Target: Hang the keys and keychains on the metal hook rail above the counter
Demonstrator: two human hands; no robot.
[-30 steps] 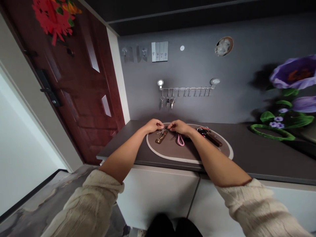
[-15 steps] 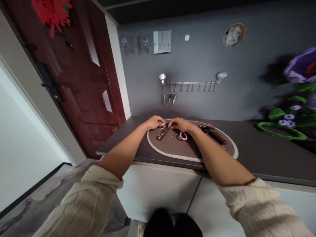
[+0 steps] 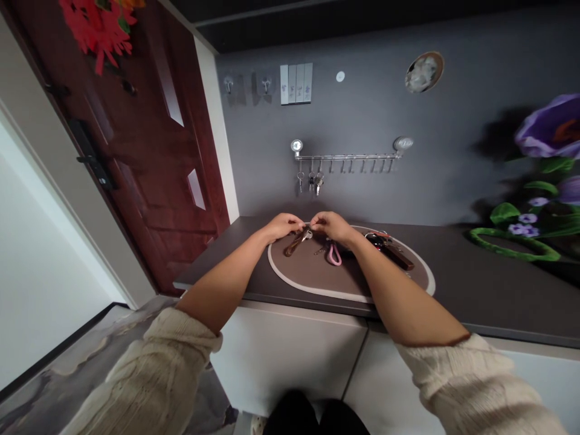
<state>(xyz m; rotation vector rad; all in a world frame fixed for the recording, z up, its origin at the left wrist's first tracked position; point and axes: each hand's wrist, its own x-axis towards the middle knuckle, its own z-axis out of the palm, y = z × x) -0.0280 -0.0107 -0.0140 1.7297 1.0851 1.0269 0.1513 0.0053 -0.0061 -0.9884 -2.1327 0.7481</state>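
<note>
My left hand [image 3: 285, 226] and my right hand [image 3: 331, 226] face each other low over the oval mat [image 3: 312, 281]. Both pinch the top of a bunch of keys [image 3: 309, 234], whose ring is mostly hidden by my fingertips. From it a brown strap-like fob [image 3: 293, 244] hangs down to the left. Just below my right hand lies a pink loop strap [image 3: 334, 254], with small metal pieces [image 3: 320, 249] beside it. Right of my right forearm sit a dark brown oblong case [image 3: 400, 260] and a cluster of dark and red items [image 3: 377, 239].
On the grey wall is a rail of hooks [image 3: 348, 157]; several keys [image 3: 318, 182] hang at its left end. Purple artificial flowers [image 3: 546, 130] stand on the counter [image 3: 462, 284] at the right. A dark red door [image 3: 154, 163] is at the left.
The keys have shifted and bunched up just under my fingertips, and the brown fob has turned and moved slightly left. My hands stay pinched close together. The view has tilted slightly.
</note>
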